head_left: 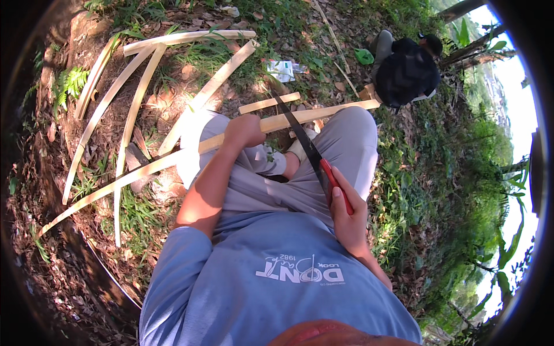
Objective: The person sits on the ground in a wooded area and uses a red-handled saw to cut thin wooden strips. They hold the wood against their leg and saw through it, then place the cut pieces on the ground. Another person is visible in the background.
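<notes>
I sit with my legs crossed, and a long pale wooden strip lies across my lap and knees. My left hand is closed round this strip near its middle. In my right hand is the red handle of a hand saw. The saw's dark blade points away from me and crosses the strip to the right of my left hand. Whether its teeth have cut into the wood I cannot tell. Just beyond the strip a short wooden piece lies near the blade's tip.
Several more pale wooden strips lie on the ground at the left. Ahead is a white-and-green packet among dry leaves. Another person in dark clothes and a cap is at the upper right. Green plants cover the right side.
</notes>
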Demonstrator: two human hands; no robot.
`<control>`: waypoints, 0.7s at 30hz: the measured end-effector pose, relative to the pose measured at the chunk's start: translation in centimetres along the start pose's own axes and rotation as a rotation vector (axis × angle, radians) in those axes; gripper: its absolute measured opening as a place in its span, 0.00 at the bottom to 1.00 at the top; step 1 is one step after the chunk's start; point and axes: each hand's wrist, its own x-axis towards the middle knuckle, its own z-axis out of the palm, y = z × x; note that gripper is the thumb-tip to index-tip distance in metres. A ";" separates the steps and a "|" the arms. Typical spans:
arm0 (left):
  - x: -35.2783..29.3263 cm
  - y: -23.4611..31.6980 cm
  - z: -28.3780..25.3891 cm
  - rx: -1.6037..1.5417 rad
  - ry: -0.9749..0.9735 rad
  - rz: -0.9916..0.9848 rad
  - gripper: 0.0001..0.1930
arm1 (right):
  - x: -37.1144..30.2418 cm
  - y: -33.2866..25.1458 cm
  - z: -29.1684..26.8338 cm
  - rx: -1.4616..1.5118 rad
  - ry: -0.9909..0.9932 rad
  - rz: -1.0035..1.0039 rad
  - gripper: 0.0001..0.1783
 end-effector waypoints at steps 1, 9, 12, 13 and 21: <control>0.0 0.0 -0.2 -0.003 0.014 0.001 0.18 | 0.6 0.0 0.4 0.000 -0.004 -0.033 0.22; -0.7 0.2 0.2 0.023 0.111 0.025 0.16 | 7.0 1.8 4.6 0.020 0.024 -0.144 0.21; -0.5 0.4 0.4 0.047 0.141 0.050 0.16 | 10.3 3.0 6.4 -0.037 0.060 -0.219 0.21; -0.5 0.3 0.6 0.055 0.148 0.060 0.16 | 11.3 3.4 6.9 -0.069 0.070 -0.263 0.21; -1.4 0.2 0.2 0.025 0.186 0.131 0.41 | 13.0 5.0 8.3 -0.074 0.069 -0.312 0.22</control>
